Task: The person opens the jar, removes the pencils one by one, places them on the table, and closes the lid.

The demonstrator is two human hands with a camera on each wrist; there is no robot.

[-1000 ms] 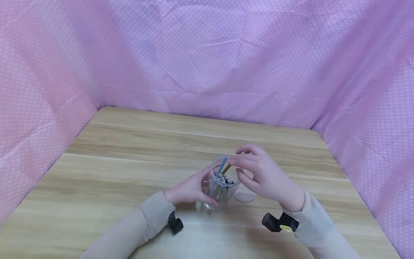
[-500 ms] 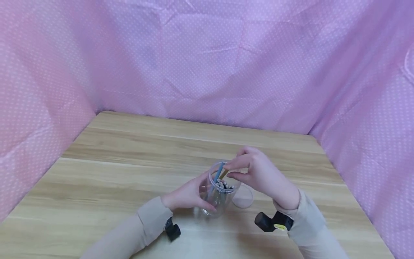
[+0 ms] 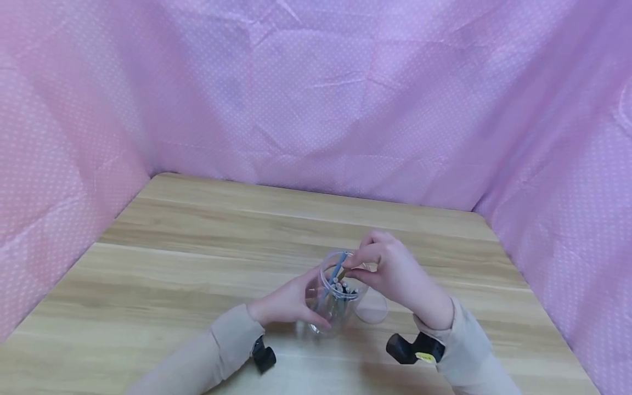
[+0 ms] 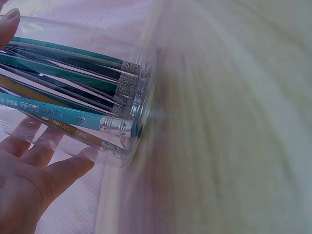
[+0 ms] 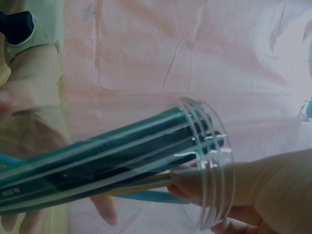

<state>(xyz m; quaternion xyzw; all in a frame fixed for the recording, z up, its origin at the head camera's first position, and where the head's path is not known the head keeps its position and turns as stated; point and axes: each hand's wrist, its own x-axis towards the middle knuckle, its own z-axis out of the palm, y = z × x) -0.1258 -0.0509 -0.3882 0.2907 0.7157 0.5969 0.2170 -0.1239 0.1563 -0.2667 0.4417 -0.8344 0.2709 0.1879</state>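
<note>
A clear plastic jar [image 3: 332,322] stands on the table with its mouth up and several pencils inside. My left hand [image 3: 291,299] grips it round the side, thumb at the front. Reaching in at the mouth, my right hand [image 3: 395,269] pinches the upper end of a yellow pencil [image 5: 146,185]. Beside that leans a light blue pencil [image 4: 58,115] marked 2B, its top near the rim. A bundle of dark green and black pencils [image 5: 97,161] fills the rest. In the left wrist view, their metal-banded ends sit at the jar's base.
A round clear lid [image 3: 372,308] lies on the wooden table [image 3: 197,274] just right of the jar. Pink dotted cloth [image 3: 316,109] hangs behind the table and along both sides. A small black camera [image 3: 416,349] is strapped to each wrist.
My right hand has moved down into the jar's mouth, its fingers closing on the yellow pencil, which now stands lower. The left hand keeps its grip on the jar.
</note>
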